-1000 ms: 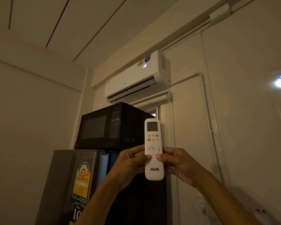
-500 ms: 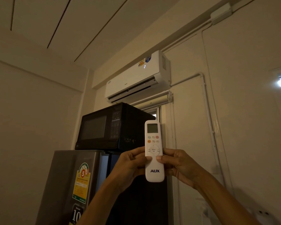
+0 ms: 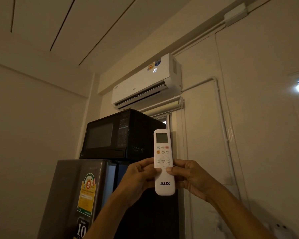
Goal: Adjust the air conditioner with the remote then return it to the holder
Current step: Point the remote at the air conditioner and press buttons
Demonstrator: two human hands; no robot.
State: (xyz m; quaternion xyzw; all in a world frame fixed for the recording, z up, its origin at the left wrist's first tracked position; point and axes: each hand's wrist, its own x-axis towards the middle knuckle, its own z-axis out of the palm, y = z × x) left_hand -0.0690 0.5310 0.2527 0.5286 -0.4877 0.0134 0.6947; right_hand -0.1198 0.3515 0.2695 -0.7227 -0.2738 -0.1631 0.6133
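Observation:
I hold a white remote (image 3: 164, 184) marked AUX upright in front of me, its small screen and buttons facing me. My left hand (image 3: 139, 178) grips its left side and my right hand (image 3: 188, 178) its right side, both thumbs resting just below the round button pad. High on the wall above hangs the white air conditioner (image 3: 145, 83), its flap open and a lit "28" on its front. No remote holder is in sight.
A black microwave (image 3: 117, 135) sits on a grey fridge (image 3: 79, 195) at the left, just behind my left hand. A white pipe (image 3: 221, 118) runs down the right wall. A rolled blind (image 3: 162, 108) hangs under the air conditioner. A white socket (image 3: 278, 228) shows bottom right.
The remote and both hands dropped slightly. The air conditioner's lit number read 26, flickered to a partial digit, and now reads 28.

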